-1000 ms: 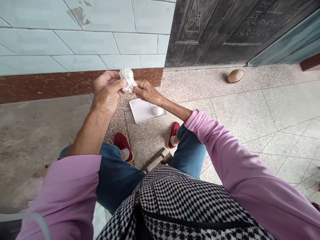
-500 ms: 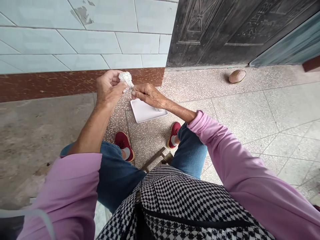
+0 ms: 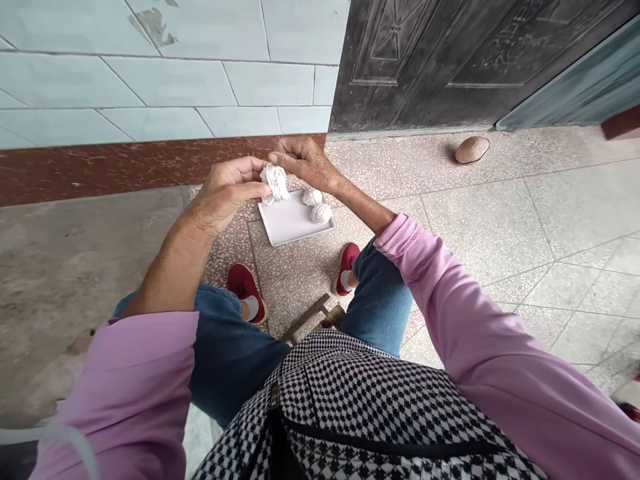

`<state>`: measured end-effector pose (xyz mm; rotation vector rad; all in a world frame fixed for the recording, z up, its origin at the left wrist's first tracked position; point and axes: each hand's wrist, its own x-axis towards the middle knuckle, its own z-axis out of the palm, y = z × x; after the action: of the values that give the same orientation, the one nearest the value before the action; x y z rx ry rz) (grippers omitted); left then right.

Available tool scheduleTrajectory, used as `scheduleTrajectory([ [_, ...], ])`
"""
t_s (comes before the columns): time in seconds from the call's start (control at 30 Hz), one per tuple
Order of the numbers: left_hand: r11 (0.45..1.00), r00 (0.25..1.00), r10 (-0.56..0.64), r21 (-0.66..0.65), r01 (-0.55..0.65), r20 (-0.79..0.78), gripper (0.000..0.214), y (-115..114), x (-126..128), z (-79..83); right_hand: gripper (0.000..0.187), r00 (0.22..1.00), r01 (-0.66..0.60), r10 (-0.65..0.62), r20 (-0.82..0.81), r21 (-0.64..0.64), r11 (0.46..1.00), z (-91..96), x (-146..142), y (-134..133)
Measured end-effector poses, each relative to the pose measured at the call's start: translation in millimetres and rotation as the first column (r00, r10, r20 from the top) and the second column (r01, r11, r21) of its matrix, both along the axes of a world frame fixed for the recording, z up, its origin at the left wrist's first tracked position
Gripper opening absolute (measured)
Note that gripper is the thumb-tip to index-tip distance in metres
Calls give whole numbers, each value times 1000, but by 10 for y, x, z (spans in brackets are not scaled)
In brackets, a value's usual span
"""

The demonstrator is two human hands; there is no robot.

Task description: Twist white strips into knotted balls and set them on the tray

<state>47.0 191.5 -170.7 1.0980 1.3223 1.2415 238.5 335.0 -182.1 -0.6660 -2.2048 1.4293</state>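
Both my hands are raised over a white rectangular tray (image 3: 287,227) lying on the speckled floor. My left hand (image 3: 227,190) grips a small crumpled white bundle (image 3: 275,181) from the left. From above and to the right, my right hand (image 3: 303,159) pinches the top of that same bundle with thumb and forefinger. Two round white wrapped balls (image 3: 317,205) sit on the tray's far right part, just below my right wrist.
A tiled wall with a red-brown skirting runs along the back left, and a dark carved door (image 3: 450,60) stands at the back right. A tan sandal (image 3: 471,149) lies by the door. My red shoes (image 3: 246,285) and a wooden stool leg (image 3: 313,315) are below the tray.
My hands and the white bundle have moved slightly to the right and lower over the tray. My right hand rose above the bundle, and the two balls on the tray came into sight.
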Motion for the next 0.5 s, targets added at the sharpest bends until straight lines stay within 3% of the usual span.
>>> scheduleTrajectory([
  [0.07, 998, 994, 65, -2, -65, 90, 47, 31, -24, -34, 62, 1000, -3, 3, -2, -79, 997, -1, -59, -63],
  [0.17, 983, 969, 184, -7, -185, 167, 54, 73, -82, -100, 34, 1000, 0, -4, -29, -161, 987, 57, -108, -185],
  [0.27, 963, 944, 265, -1, -270, 196, 62, 99, -127, -153, 14, 1000, -15, 14, -14, -106, 994, 130, -91, -282],
  [0.33, 951, 934, 299, 15, -308, 193, 67, 114, -135, -176, 22, 1000, -22, 22, 20, -33, 999, 151, -78, -319],
  [0.5, 926, 932, 342, 125, -356, 125, 79, 146, -108, -226, 68, 1000, -16, 16, 8, 21, 1000, 84, -114, -324],
])
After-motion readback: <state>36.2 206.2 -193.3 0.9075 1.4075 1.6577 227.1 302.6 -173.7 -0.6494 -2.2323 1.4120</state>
